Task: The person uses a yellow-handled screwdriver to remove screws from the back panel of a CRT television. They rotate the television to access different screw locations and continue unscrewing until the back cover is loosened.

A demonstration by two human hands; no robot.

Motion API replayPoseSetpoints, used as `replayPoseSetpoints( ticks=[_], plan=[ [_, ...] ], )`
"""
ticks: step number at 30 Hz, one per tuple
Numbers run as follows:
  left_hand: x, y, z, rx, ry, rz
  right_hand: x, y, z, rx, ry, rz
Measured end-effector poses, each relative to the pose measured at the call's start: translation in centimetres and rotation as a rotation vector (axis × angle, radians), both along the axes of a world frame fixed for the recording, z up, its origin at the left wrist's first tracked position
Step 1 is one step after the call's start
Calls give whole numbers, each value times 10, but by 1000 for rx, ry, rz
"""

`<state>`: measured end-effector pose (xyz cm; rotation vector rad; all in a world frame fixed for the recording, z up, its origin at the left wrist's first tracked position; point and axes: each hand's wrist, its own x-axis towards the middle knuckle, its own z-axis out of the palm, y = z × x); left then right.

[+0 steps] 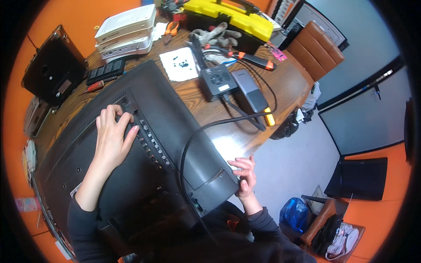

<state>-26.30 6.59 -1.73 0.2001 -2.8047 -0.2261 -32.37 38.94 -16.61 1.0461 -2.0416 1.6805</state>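
Note:
A large black flat-screen television (166, 109) lies on the wooden table with its back facing up. My left hand (112, 136) rests on that back panel beside the row of ports (153, 144). Its fingers are bent, with thumb and forefinger close together; anything between them is too small to make out. At the television's right corner, my right hand (245, 177) touches the edge with its fingers spread. A black cable (186, 147) runs across the panel from the table, passing between my hands.
Behind the television are a black power box (217, 81), a grey power bank (250, 92), white paper with small dark pieces (180, 64) and orange-handled pliers (171, 31). A yellow-lidded toolbox (232, 19) and stacked white boxes (127, 33) stand farther back. A screwdriver (93, 87) lies left.

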Motion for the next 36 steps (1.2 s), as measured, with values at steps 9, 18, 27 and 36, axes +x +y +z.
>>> replayPoseSetpoints(
  ticks=[9, 18, 27, 36],
  plan=[
    [5, -5, -6, -44, 46, -15, -53, 7, 62, -426, 73, -382],
    [13, -44, -4, 9, 317, -20, -50, -21, 61, -344, 49, -326],
    [-19, -196, -31, 63, -1, 165, -45, 3, 47, -237, -12, -312],
    [-35, -186, -21, 216, -6, 260, -12, 39, 51, -180, 86, -307]
  ],
)
